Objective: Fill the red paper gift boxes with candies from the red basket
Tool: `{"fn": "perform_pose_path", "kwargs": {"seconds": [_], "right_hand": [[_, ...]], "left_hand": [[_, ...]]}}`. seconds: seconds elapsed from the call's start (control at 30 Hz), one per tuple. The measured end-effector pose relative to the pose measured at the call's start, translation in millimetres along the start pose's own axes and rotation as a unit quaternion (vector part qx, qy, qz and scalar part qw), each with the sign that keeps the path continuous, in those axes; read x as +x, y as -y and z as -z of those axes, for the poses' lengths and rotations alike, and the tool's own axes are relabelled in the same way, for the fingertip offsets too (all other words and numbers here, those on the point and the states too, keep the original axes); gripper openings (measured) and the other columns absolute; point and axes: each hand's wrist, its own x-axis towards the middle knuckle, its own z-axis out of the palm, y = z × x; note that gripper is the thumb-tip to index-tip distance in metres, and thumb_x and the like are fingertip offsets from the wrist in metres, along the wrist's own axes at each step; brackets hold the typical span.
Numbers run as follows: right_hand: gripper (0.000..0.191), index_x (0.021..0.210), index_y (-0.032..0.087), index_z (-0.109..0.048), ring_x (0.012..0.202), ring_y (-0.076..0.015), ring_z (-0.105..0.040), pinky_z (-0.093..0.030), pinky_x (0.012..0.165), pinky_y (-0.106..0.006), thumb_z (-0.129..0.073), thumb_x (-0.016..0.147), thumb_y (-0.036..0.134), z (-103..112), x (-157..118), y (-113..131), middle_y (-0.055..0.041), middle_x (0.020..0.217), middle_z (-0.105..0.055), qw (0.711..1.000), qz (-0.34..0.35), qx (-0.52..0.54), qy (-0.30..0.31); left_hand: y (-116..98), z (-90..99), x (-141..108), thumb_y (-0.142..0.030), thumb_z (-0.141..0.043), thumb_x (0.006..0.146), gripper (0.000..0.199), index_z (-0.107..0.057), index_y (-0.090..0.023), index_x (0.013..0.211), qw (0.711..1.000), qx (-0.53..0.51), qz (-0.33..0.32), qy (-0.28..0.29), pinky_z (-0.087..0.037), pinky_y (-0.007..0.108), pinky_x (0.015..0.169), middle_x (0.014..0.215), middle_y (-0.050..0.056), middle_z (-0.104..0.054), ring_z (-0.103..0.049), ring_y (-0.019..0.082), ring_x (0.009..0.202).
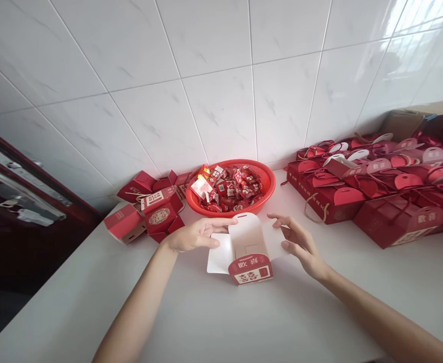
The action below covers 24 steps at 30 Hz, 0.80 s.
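In front of me on the table stands a small red gift box [250, 272], its lid panels up and its white side flaps spread outward. The inside that shows is white and bare. My left hand [197, 235] grips the box at its far left corner, thumb on the left flap [220, 254] and index finger along the tall back panel [244, 229]. Beside the right flap [274, 239] is my right hand [299, 244], its fingers apart and curved, holding nothing; whether its fingertips touch the flap I cannot tell.
Behind the box sits a red plastic basket [269, 189] filled with wrapped sweets [231, 189]. Several red boxes [161, 201] lie piled at the left. Rows of red boxes with cord handles [335, 201] fill the right. A tiled wall [221, 116] borders the white table [191, 322].
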Motion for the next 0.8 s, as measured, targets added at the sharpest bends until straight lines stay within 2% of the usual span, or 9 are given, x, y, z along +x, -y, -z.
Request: {"fn": "perform_pose_path", "kwargs": {"seconds": [0.17, 0.3, 0.37, 0.43, 0.5, 0.57, 0.67, 0.73, 0.8], "right_hand": [[0.027, 0.106, 0.024, -0.058, 0.089, -0.0199, -0.062, -0.049, 0.061, -0.027, -0.061, 0.089, 0.044, 0.7, 1.2, -3.1, -0.0104, 0.145, -0.053, 1.0, -0.012, 0.004, -0.02], [0.031, 0.114, 0.025, -0.067, 0.094, -0.0215, -0.063, -0.053, 0.083, -0.036, -0.055, 0.095, 0.046, 4.5, 6.1, 5.1, -0.0106, 0.14, -0.057, 0.995, 0.054, -0.076, -0.034], [0.032, 0.115, 0.025, -0.068, 0.091, -0.0205, -0.064, -0.052, 0.086, -0.037, -0.054, 0.097, 0.046, 8.7, 15.1, 16.0, -0.0108, 0.139, -0.058, 0.991, 0.077, -0.099, -0.039], [0.031, 0.113, 0.024, -0.069, 0.088, -0.0199, -0.065, -0.053, 0.083, -0.036, -0.058, 0.095, 0.046, 14.6, 31.3, 30.5, -0.0106, 0.131, -0.062, 0.989, 0.078, -0.12, -0.047], [0.029, 0.107, 0.021, -0.069, 0.084, -0.0195, -0.064, -0.053, 0.079, -0.035, -0.064, 0.09, 0.044, 20.3, 55.3, 44.7, -0.0091, 0.112, -0.069, 0.986, 0.074, -0.138, -0.059], [0.028, 0.099, 0.019, -0.07, 0.077, -0.0187, -0.063, -0.052, 0.074, -0.033, -0.066, 0.085, 0.043, 22.5, 85.4, 53.5, -0.0059, 0.088, -0.07, 0.984, 0.071, -0.143, -0.074], [0.025, 0.086, 0.017, -0.069, 0.07, -0.0173, -0.061, -0.051, 0.07, -0.032, -0.066, 0.077, 0.04, 14.6, 132.8, 50.1, -0.0049, 0.079, -0.069, 0.985, 0.058, -0.129, -0.102], [0.025, 0.084, 0.017, -0.068, 0.069, -0.0175, -0.061, -0.051, 0.068, -0.032, -0.065, 0.073, 0.039, 3.8, 159.5, 38.6, -0.0054, 0.079, -0.069, 0.989, 0.026, -0.106, -0.098], [0.024, 0.083, 0.017, -0.067, 0.07, -0.0179, -0.063, -0.051, 0.067, -0.031, -0.065, 0.07, 0.037, -6.9, 179.5, 24.1, -0.0055, 0.08, -0.07, 0.992, -0.014, -0.099, -0.083]], "left_hand": [[4.3, 3.7, 1.1, -0.022, -0.079, 0.08, 0.056, -0.065, -0.025, 0.135, 1.0, 0.006, -0.01, 0.02, -0.036, 0.044, 0.118, 0.152, 0.011, -0.054, -0.046, 0.031, 0.143], [-15.4, -6.3, -8.2, -0.029, -0.076, 0.084, 0.047, -0.069, -0.027, 0.13, 0.997, 0.071, -0.003, -0.011, -0.045, 0.043, 0.11, 0.145, 0.01, -0.061, -0.053, 0.029, 0.137], [-26.7, -9.6, -13.2, -0.033, -0.072, 0.087, 0.042, -0.07, -0.029, 0.128, 0.995, 0.089, -0.012, -0.041, -0.047, 0.041, 0.108, 0.144, 0.009, -0.062, -0.054, 0.028, 0.136], [-36.1, -7.0, -14.2, -0.036, -0.069, 0.089, 0.04, -0.07, -0.027, 0.128, 0.992, 0.092, -0.031, -0.082, -0.048, 0.04, 0.107, 0.143, 0.009, -0.062, -0.055, 0.027, 0.136], [-43.0, 2.5, -8.1, -0.038, -0.067, 0.09, 0.04, -0.07, -0.024, 0.127, 0.983, 0.112, -0.053, -0.133, -0.047, 0.039, 0.108, 0.139, 0.009, -0.065, -0.058, 0.026, 0.132], [-47.1, 16.4, 6.0, -0.038, -0.068, 0.087, 0.04, -0.071, -0.021, 0.123, 0.968, 0.156, -0.069, -0.186, -0.048, 0.038, 0.107, 0.133, 0.01, -0.069, -0.063, 0.026, 0.126], [-47.3, 34.6, 38.0, -0.036, -0.073, 0.079, 0.04, -0.074, -0.018, 0.114, 0.942, 0.226, -0.042, -0.245, -0.052, 0.038, 0.099, 0.127, 0.013, -0.072, -0.067, 0.029, 0.117], [-44.1, 39.4, 61.4, -0.032, -0.076, 0.074, 0.046, -0.073, -0.017, 0.117, 0.937, 0.293, 0.035, -0.19, -0.052, 0.038, 0.097, 0.129, 0.014, -0.071, -0.067, 0.032, 0.118], [-39.4, 38.7, 82.4, -0.03, -0.078, 0.069, 0.057, -0.07, -0.02, 0.124, 0.911, 0.377, 0.113, -0.125, -0.049, 0.04, 0.1, 0.139, 0.014, -0.065, -0.062, 0.035, 0.125]]}}
